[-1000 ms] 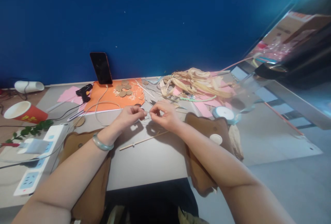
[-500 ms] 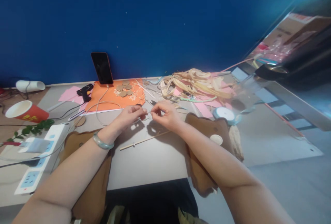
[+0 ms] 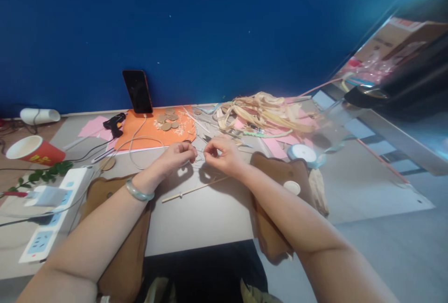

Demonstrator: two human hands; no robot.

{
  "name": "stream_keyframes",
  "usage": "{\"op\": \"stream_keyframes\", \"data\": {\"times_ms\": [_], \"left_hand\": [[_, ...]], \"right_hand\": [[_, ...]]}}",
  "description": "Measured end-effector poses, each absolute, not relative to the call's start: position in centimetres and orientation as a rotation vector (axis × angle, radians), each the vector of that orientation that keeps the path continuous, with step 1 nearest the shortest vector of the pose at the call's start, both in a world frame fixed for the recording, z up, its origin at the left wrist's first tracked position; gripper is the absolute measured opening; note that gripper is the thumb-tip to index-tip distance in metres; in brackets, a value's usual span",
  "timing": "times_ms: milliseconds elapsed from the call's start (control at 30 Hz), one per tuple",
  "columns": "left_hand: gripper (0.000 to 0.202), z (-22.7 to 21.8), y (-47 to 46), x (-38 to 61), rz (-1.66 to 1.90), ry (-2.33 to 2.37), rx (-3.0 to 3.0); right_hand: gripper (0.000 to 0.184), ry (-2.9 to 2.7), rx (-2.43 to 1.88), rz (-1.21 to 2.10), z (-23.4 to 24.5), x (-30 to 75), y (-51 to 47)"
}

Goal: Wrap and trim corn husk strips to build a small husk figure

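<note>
A thin pale strand is stretched between the fingertips just above the bench, too fine to identify. It looks light, limp and easily snapped, so it is best gripped near its ends. The left hand and right hand both pinch it, thumb to forefinger. A wooden stick lies just below. Since a second ago, the hands have barely shifted.

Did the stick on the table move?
No. The stick lies at the same spot and angle, judged against the phone leaning on the wall.
</note>
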State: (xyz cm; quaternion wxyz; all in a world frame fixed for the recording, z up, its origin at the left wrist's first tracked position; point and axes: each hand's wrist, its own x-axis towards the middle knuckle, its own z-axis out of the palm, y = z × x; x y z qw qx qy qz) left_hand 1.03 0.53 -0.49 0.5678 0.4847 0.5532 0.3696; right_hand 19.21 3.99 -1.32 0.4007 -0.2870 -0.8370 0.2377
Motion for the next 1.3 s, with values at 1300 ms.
{"op": "stream_keyframes", "data": {"times_ms": [1300], "left_hand": [[0.021, -4.6, 1.2, 0.4, 0.599, 1.317, 2.380]], "right_hand": [[0.014, -2.963, -0.988, 0.521, -1.5, 20.3, 4.6]]}}
